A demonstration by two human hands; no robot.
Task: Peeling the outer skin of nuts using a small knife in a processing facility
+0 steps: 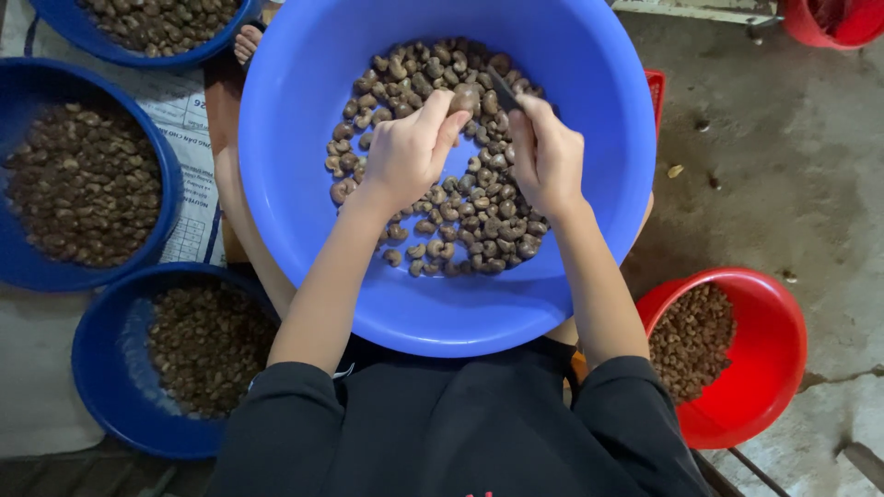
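While a single brown nut is being pinched between the thumb and fingertips of the left hand, it is being held just above the centre of the frame's upper half, over the heap in the large basin. Fingers of that hand are being kept together and clamped on the nut.

A small dark blade is being pressed toward the nut's right side by the right hand, whose fingers are being curled shut around the tool's handle; the handle itself is being hidden by the fist.

Judgement on technique: the nut is best being gripped low, with fingertips kept clear of the blade's edge, and the cut is best being worked with light, short pressure so the kernel is not being gouged. A slip toward the left thumb is being judged the main hazard.

Below both hands, a pile of nuts is being held in the big light-blue basin, which is filling the centre of the frame and is being rested on the person's lap.

Further out, three dark-blue basins of darker nuts are being seen: one at the left edge, one at lower left, one at the upper left. A red basin with smaller brown pieces is being seen at lower right, on the concrete floor.
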